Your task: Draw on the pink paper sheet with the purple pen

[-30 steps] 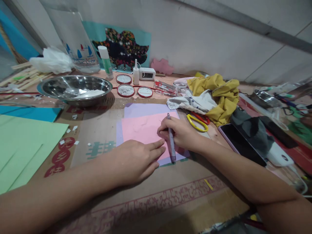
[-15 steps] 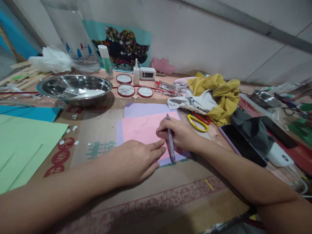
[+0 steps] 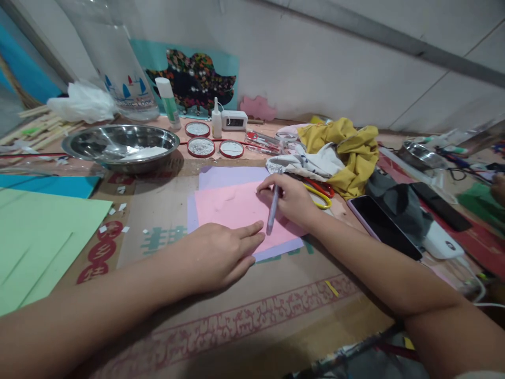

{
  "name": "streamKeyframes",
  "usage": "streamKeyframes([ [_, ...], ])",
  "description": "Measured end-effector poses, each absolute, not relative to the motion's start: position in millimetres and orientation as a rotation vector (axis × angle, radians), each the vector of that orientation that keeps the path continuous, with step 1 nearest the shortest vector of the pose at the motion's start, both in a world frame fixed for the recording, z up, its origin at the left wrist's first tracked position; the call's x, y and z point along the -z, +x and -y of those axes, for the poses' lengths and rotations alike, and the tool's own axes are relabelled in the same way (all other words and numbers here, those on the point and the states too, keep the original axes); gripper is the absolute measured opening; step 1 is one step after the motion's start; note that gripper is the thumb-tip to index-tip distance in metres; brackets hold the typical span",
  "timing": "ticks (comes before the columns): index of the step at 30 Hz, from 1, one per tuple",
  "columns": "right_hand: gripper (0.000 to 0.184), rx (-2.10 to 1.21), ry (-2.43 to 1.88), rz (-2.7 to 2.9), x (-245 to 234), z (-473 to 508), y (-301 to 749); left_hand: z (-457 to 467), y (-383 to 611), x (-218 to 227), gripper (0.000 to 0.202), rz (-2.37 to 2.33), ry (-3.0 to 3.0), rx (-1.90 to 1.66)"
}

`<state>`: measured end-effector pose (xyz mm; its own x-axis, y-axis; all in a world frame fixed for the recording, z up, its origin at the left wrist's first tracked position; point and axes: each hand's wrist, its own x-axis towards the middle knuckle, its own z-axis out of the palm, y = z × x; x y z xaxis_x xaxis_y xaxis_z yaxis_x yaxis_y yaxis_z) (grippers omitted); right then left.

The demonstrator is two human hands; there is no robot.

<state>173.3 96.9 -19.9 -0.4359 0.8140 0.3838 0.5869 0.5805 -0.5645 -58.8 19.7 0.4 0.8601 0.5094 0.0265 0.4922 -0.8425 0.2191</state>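
Note:
A pink sheet of paper (image 3: 221,202) lies over a lilac sheet (image 3: 232,175) on the cardboard. My left hand (image 3: 226,252) rests flat with fingers stretched out across the lower part of the pink sheet. On the right side of the sheet, my right hand (image 3: 290,199) is closed around a purple pen (image 3: 272,213). The pen leans, with its lower end toward me, just beyond my left fingertips. Just behind my right hand lie yellow-handled scissors (image 3: 321,199), partly covered, and a red handle beside them.
A steel bowl (image 3: 122,150) stands at the back left, near green paper sheets (image 3: 59,226). Small dishes of beads (image 3: 201,147), a glue stick (image 3: 168,102) and a glue bottle (image 3: 216,121) line the back. Yellow cloth (image 3: 351,152) and a phone (image 3: 384,226) lie right.
My right hand has moved up the pink sheet, and the pen's lower end has shifted away from me. My left hand stays in place on the paper. The view has shifted slightly.

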Motion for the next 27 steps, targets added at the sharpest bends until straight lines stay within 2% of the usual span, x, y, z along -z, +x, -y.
streamKeyframes([
  [2,0.006,-0.515,-1.178,1.993,18.3,-104.1,176.6,-20.1,-59.2,-0.8,0.045,-0.767,2.825,-0.132],
  [4,0.016,-0.665,-1.161,1.771,12.8,-103.9,175.3,-20.7,-59.0,-1.5,0.045,-0.762,2.824,-0.137],
  [6,0.031,-0.924,-1.092,1.613,7.7,-96.2,169.8,-21.0,-58.6,-2.3,0.045,-0.765,2.823,-0.137],
  [8,0.044,-1.323,-1.006,1.603,6.5,-85.7,163.0,-20.8,-58.5,-2.6,0.045,-0.774,2.817,-0.137],
  [9,0.048,-1.52,-0.952,1.598,7.3,-81.0,160.3,-20.5,-58.6,-2.7,0.045,-0.778,2.814,-0.139],
  [11,0.047,-1.676,-0.856,1.528,10.0,-74.7,157.6,-20.0,-58.8,-2.7,0.045,-0.778,2.811,-0.137],
  [16,0.046,-1.735,-0.831,1.458,8.7,-73.1,163.5,-20.7,-58.1,-2.0,0.045,-0.772,2.813,-0.106],
  [20,0.026,-1.322,-1.003,1.653,5.9,-72.0,163.3,-21.7,-57.2,-1.0,0.045,-0.77,2.824,-0.086],
  [22,0.019,-1.226,-1.108,1.724,7.0,-70.6,159.5,-21.4,-57.2,-0.7,0.046,-0.77,2.824,-0.077],
  [27,0.029,-1.257,-1.168,1.754,13.8,-69.0,153.3,-19.7,-58.1,0.0,0.046,-0.784,2.819,-0.082],
])
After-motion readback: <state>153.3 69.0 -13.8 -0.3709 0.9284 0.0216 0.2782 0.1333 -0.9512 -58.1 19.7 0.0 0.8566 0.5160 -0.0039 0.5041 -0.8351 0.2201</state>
